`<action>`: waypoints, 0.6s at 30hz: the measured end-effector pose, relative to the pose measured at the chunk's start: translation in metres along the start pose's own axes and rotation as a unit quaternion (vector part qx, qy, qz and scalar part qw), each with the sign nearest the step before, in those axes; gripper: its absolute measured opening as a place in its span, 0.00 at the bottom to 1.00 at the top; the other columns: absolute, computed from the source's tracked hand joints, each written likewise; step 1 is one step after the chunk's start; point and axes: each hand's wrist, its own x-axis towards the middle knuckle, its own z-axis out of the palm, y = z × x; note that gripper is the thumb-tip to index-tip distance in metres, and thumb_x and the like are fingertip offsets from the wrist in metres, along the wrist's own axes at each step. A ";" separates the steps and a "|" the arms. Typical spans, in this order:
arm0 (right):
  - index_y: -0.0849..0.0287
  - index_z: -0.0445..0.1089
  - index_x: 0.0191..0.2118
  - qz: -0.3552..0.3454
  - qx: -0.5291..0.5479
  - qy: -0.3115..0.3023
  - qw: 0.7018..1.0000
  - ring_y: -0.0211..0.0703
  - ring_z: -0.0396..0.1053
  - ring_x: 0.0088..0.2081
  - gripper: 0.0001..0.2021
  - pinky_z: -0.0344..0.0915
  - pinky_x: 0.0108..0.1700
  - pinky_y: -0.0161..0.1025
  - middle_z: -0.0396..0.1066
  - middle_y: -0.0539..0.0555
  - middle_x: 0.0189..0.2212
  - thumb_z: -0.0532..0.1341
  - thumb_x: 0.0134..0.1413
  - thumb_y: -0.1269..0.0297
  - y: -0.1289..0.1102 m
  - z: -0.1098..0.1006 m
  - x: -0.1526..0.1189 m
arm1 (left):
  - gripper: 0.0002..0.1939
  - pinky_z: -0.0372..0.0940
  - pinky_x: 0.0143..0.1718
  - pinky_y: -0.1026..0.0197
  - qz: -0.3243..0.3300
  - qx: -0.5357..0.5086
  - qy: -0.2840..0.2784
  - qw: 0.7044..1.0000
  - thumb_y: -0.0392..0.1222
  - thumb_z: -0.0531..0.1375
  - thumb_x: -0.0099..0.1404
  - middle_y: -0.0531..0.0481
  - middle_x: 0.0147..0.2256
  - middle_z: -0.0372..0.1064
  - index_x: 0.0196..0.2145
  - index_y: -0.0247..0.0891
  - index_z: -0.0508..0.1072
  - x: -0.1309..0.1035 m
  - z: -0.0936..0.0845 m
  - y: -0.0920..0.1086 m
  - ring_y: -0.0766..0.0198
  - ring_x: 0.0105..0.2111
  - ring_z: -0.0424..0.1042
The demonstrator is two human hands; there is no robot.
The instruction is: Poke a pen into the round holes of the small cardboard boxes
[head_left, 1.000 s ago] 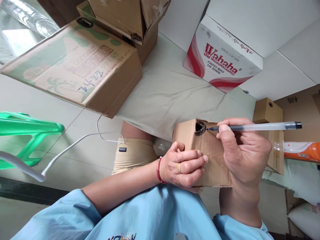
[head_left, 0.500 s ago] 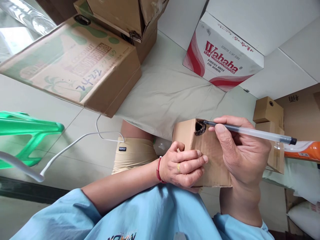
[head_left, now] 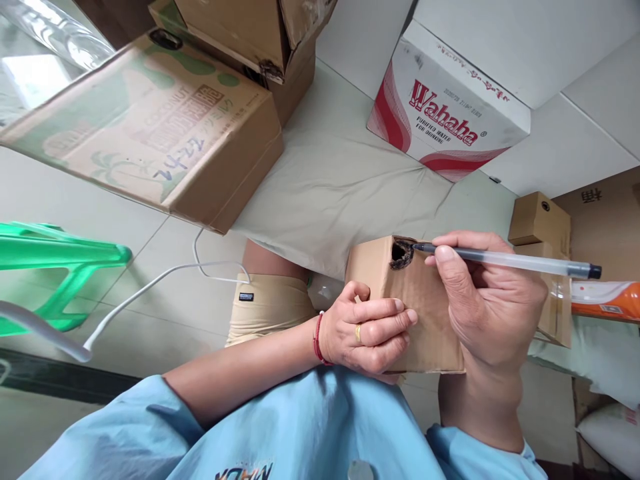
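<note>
A small brown cardboard box (head_left: 430, 320) rests against my front, tilted. At its top edge is a hole (head_left: 401, 254) with a dark, blackened rim. My left hand (head_left: 373, 330) wraps round the box's near left corner, fingers bent over its face; a ring and a red cord bracelet show on it. In my right hand (head_left: 487, 293) is a pen (head_left: 520, 262) with a clear barrel and black end, pinched between thumb and fingers. The pen's tip touches the right side of the dark rim. The lower fingers of the right hand are partly hidden behind its palm.
A printed carton (head_left: 225, 180) sits at upper left, with more boxes behind it. Beyond my knees a cloth-covered surface (head_left: 340, 167) bears a Wahaha water carton (head_left: 445, 107). A green stool (head_left: 65, 267) and white cable (head_left: 145, 287) are at left; small boxes (head_left: 537, 220) stand at right.
The right hand and pen have shifted slightly right, and the pen's tip has moved a little lower along the dark rim. The left hand keeps its hold on the box.
</note>
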 end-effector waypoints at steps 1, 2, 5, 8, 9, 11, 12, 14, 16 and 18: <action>0.53 0.81 0.40 0.000 0.002 0.001 1.000 0.40 0.78 0.33 0.05 0.71 0.30 0.34 0.78 0.50 0.32 0.68 0.67 0.61 0.000 0.000 0.000 | 0.07 0.65 0.51 0.50 0.000 -0.003 0.001 1.000 0.34 0.58 0.72 0.52 0.47 0.84 0.36 0.43 0.73 0.000 0.000 0.000 0.62 0.54 0.75; 0.53 0.81 0.40 0.000 0.004 0.002 1.000 0.40 0.78 0.33 0.04 0.71 0.30 0.34 0.78 0.49 0.32 0.68 0.67 0.62 0.000 0.000 0.000 | 0.07 0.65 0.51 0.50 0.000 -0.005 0.002 1.000 0.34 0.58 0.72 0.51 0.47 0.84 0.36 0.43 0.73 0.000 0.000 0.000 0.62 0.55 0.75; 0.53 0.81 0.39 0.001 0.012 0.005 1.000 0.39 0.77 0.32 0.04 0.70 0.30 0.34 0.78 0.49 0.31 0.68 0.67 0.63 0.001 0.000 -0.001 | 0.06 0.65 0.51 0.50 -0.001 -0.008 0.000 1.000 0.34 0.60 0.72 0.51 0.48 0.84 0.36 0.43 0.73 -0.002 0.001 0.000 0.61 0.56 0.75; 0.53 0.81 0.39 0.004 0.015 0.006 1.000 0.39 0.76 0.31 0.04 0.69 0.30 0.34 0.77 0.48 0.30 0.68 0.67 0.63 0.001 0.000 -0.001 | 0.06 0.65 0.51 0.51 -0.002 -0.004 0.000 1.000 0.35 0.60 0.71 0.53 0.48 0.84 0.36 0.44 0.73 -0.002 0.001 0.001 0.62 0.56 0.75; 0.53 0.81 0.39 0.003 0.012 0.007 1.000 0.39 0.76 0.30 0.04 0.68 0.30 0.34 0.77 0.48 0.29 0.68 0.66 0.64 0.000 0.000 -0.001 | 0.07 0.66 0.51 0.51 -0.002 -0.002 0.002 1.000 0.35 0.59 0.72 0.53 0.47 0.84 0.35 0.44 0.73 -0.001 0.001 0.001 0.62 0.55 0.75; 0.53 0.81 0.39 0.003 0.006 0.010 1.000 0.38 0.75 0.30 0.04 0.68 0.29 0.34 0.76 0.48 0.29 0.68 0.66 0.64 0.000 -0.001 -0.001 | 0.08 0.66 0.50 0.51 -0.001 0.000 0.008 1.000 0.34 0.58 0.72 0.54 0.46 0.84 0.35 0.44 0.73 -0.001 0.001 0.000 0.63 0.55 0.75; 0.53 0.81 0.38 0.004 0.003 0.013 1.000 0.38 0.74 0.29 0.04 0.68 0.29 0.34 0.76 0.48 0.29 0.68 0.66 0.63 0.000 -0.001 -0.001 | 0.08 0.66 0.49 0.51 -0.001 -0.001 0.010 1.000 0.34 0.58 0.72 0.54 0.46 0.84 0.35 0.44 0.73 -0.001 0.001 0.000 0.63 0.54 0.75; 0.53 0.80 0.38 0.008 0.001 0.016 1.000 0.38 0.73 0.28 0.04 0.67 0.28 0.34 0.76 0.48 0.28 0.68 0.66 0.63 -0.001 -0.001 -0.002 | 0.07 0.66 0.49 0.51 0.001 -0.003 0.010 1.000 0.34 0.59 0.72 0.53 0.47 0.84 0.35 0.44 0.73 -0.001 0.001 0.000 0.63 0.54 0.75; 0.53 0.80 0.38 0.012 0.003 0.019 1.000 0.38 0.73 0.28 0.04 0.66 0.28 0.34 0.75 0.47 0.28 0.68 0.65 0.62 -0.001 0.000 -0.003 | 0.06 0.66 0.49 0.51 0.003 -0.003 0.008 1.000 0.35 0.60 0.71 0.53 0.47 0.84 0.35 0.44 0.73 -0.002 0.001 0.000 0.62 0.55 0.75; 0.53 0.80 0.37 0.016 0.005 0.022 1.000 0.38 0.72 0.27 0.04 0.66 0.28 0.34 0.75 0.47 0.27 0.68 0.65 0.63 -0.001 0.000 -0.003 | 0.06 0.66 0.48 0.51 0.007 -0.001 0.010 1.000 0.35 0.61 0.71 0.53 0.48 0.84 0.35 0.44 0.72 -0.003 0.001 0.000 0.62 0.55 0.74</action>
